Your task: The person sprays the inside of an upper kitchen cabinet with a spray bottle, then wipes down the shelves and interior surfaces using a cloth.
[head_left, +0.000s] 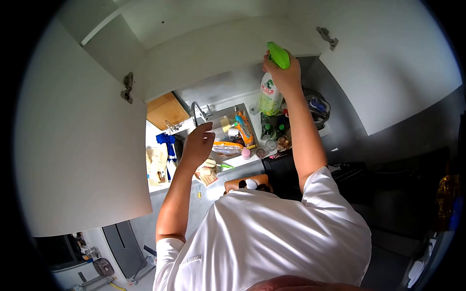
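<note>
My right hand [287, 72] is closed round the neck of a spray bottle [270, 97] with a bright green trigger head and a white and green label. The bottle is held upright just in front of the open wall cabinet's lower edge. My left hand [198, 144] hovers over the sink area near the faucet [196, 110], its fingers loosely bent and apart, with nothing visible in it. Below it, the sink [241, 107] holds orange packages [244, 127] and other small items.
Cabinet doors stand open at left [82, 136] and right [388, 72]. A wooden cutting board [166, 110] leans behind the counter. Green-capped bottles [267, 131], a pink-lidded container [246, 153] and a blue cloth [166, 140] lie around the sink.
</note>
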{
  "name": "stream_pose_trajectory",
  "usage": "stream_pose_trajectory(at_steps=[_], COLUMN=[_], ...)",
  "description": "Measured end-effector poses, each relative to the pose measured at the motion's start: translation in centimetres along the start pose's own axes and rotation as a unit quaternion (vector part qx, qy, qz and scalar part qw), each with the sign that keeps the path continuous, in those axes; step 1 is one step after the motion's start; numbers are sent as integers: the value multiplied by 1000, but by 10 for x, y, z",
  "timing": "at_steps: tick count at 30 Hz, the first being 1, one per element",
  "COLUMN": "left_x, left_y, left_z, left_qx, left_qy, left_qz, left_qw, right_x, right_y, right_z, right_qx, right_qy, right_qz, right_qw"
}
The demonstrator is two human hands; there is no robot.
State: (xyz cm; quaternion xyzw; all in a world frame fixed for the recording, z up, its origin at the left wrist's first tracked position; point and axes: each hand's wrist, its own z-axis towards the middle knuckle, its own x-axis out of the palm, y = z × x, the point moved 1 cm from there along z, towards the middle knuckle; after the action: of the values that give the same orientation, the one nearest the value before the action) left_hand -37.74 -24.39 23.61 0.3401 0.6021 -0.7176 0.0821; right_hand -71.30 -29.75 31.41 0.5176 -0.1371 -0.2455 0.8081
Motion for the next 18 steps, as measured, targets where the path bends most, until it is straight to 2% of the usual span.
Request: stream_pose_trajectory(at_steps=[3, 5, 6, 8, 9, 12, 18], left_x=[6, 10, 12, 13, 13, 10, 2], left_y=[-3, -8, -11, -15, -18, -17, -4], left_z=[4, 6, 8, 9, 9, 7, 1], left_qx=[8, 12, 12, 10, 8, 9, -15], left_qy=[4, 7, 14, 22, 24, 21, 6], left_qz=[2, 7, 6, 7, 6, 10, 0], left_qw=[1000, 1000, 1000, 1000, 1000, 1000, 1000], right_x=[-4, 10, 15, 27, 32, 37, 32], right_y=[7, 19, 24, 29, 25, 23, 34], right_z=[-5, -20, -26, -36, -39, -44, -52], right_qx=[11, -73, -70, -37, -56, -39, -49], right_qy=[27, 82, 84, 171, 190, 184, 231], right_qz=[-35, -38, -37, -51, -45, -99, -58], right_qw=[999, 993, 993, 983, 979, 977, 970])
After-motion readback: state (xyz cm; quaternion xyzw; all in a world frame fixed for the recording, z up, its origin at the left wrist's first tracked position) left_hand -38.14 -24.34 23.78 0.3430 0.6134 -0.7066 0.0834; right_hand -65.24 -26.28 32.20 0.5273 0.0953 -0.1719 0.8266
